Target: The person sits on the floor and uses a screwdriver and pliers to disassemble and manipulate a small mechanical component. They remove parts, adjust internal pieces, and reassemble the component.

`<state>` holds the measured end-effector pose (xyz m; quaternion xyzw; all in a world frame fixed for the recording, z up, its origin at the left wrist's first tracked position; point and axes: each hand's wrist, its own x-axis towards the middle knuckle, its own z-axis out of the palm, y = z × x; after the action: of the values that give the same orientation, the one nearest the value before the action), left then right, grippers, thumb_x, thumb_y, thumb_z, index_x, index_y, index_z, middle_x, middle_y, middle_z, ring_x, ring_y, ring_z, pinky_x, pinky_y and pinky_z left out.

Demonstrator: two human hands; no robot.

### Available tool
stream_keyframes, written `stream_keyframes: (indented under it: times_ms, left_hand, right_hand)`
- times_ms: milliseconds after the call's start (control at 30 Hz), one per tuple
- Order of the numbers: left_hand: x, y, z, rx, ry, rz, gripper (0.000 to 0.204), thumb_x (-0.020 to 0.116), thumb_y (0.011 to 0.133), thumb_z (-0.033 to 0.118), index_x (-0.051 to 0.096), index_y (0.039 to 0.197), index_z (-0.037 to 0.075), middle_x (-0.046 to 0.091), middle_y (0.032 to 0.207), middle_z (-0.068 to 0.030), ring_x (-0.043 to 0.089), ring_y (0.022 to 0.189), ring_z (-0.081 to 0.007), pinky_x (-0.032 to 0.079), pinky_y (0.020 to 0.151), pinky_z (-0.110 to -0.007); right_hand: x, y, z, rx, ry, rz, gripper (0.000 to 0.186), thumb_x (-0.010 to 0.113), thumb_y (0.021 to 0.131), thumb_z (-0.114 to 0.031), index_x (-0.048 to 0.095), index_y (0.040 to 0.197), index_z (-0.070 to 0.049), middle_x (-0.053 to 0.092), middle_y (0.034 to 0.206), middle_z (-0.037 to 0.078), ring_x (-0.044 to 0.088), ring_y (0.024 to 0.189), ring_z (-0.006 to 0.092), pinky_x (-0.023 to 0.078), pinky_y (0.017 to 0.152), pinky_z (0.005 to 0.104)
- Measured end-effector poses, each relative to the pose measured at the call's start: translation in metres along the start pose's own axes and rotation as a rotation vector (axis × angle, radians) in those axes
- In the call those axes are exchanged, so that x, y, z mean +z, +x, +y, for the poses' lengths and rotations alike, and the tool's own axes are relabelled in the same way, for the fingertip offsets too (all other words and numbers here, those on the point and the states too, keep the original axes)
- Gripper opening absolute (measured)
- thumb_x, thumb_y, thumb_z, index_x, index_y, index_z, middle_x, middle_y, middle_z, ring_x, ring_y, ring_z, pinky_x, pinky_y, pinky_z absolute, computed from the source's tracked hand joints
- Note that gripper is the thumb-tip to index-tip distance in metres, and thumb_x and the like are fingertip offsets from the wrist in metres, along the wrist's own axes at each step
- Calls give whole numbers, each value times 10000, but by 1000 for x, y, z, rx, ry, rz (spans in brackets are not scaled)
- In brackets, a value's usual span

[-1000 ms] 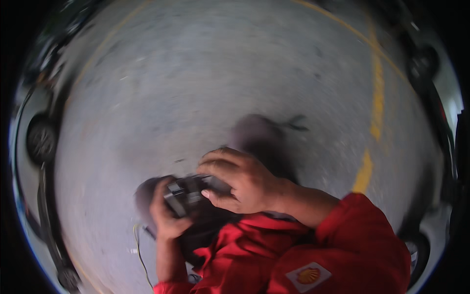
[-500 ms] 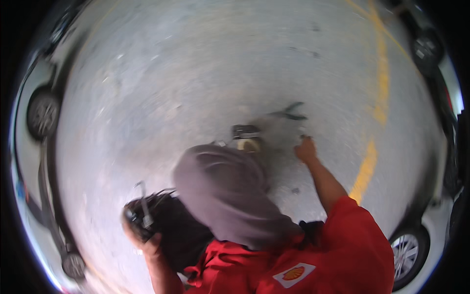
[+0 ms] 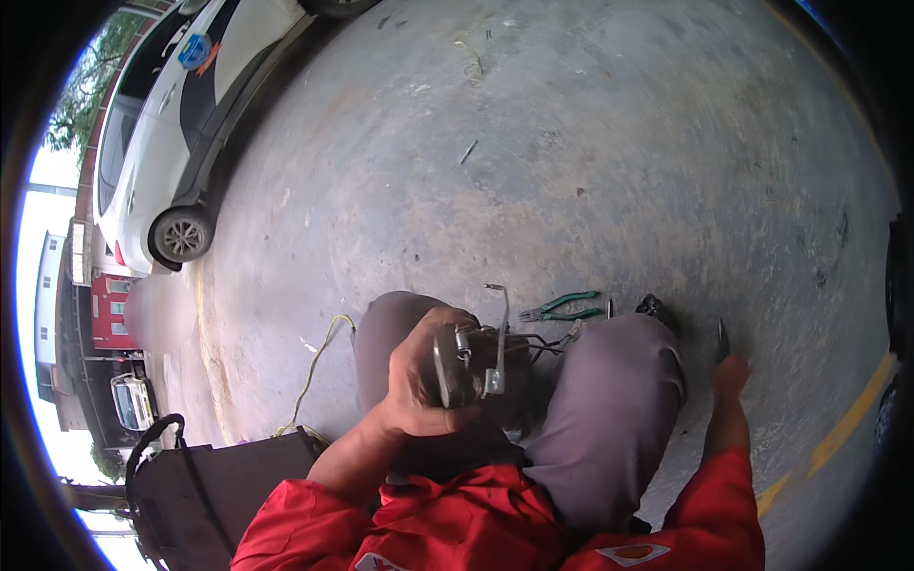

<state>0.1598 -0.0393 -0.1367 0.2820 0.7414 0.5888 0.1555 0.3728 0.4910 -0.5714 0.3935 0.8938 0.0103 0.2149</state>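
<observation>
My left hand [image 3: 419,381] is wrapped round a dark metal mechanism [image 3: 455,369] with a small coil spring. A thin bent metal lever [image 3: 501,328] sticks up from its side. It is held above my lap, between my knees, and dark thin rods or wires show just to its right. Out to the right, my right hand [image 3: 731,373] is closed near the floor on a slim dark tool [image 3: 722,335], whose kind is unclear. Green-handled pliers [image 3: 568,306] lie on the floor beyond my knees, with a short thin rod [image 3: 610,307] beside them.
A black case [image 3: 228,495] with a strap stands at lower left, near a yellow cord [image 3: 309,381]. A white car [image 3: 171,124] is parked at upper left. A small rod [image 3: 468,151] lies farther out. At right, a yellow line [image 3: 828,443] crosses the concrete floor.
The view has swung round. My left hand has brought the metal mechanism from the lower left to above my lap. My right hand now appears farther right, beyond my right knee.
</observation>
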Motion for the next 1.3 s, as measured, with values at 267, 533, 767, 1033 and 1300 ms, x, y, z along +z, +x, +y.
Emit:
stream_keyframes:
  times_ms: [267, 533, 767, 1033, 1300]
  left_hand:
    - [-37, -21, -11, 206, 115, 43, 731, 855, 612, 119, 562, 1259, -53, 571, 1193, -157, 594, 1088, -255, 480, 951, -362]
    - [-13, -42, -24, 168, 86, 148, 713, 793, 612, 60, 523, 1266, -31, 581, 1158, -92, 587, 1059, -176, 484, 957, -323]
    - [-14, -51, -11, 348, 203, 132, 721, 797, 583, 63, 534, 1247, -34, 570, 1147, -151, 610, 1029, -269, 498, 938, -359]
    - [-6, -53, -16, 385, 188, 149, 721, 827, 559, 94, 560, 1220, -21, 581, 1139, -193, 608, 1018, -352, 507, 918, -411]
    - [4, -56, -10, 437, 252, 98, 754, 817, 517, 105, 559, 1214, -24, 567, 1136, -228, 586, 1042, -389, 507, 909, -442]
  right_hand:
    - [-67, -165, -1, 470, 1608, -333, 328, 625, 927, -311, 590, 1079, -22, 608, 807, 107, 638, 671, 266, 544, 592, 429]
    - [-394, -364, -41, -498, 805, -9, 194, 657, 732, -40, 554, 890, 6, 553, 882, 120, 596, 747, 250, 485, 647, 373]
    - [-530, -445, -116, -841, 313, -123, 92, 631, 741, 7, 607, 823, 42, 551, 973, 197, 579, 872, 369, 480, 764, 442]
    - [-577, -465, -173, -926, -363, 48, 288, 666, 729, -31, 691, 979, 110, 582, 1245, 293, 559, 1134, 381, 432, 986, 458]
    - [-590, -478, -194, -938, -674, 78, 200, 657, 788, -121, 735, 872, 44, 614, 1231, 272, 565, 1101, 330, 443, 881, 469]
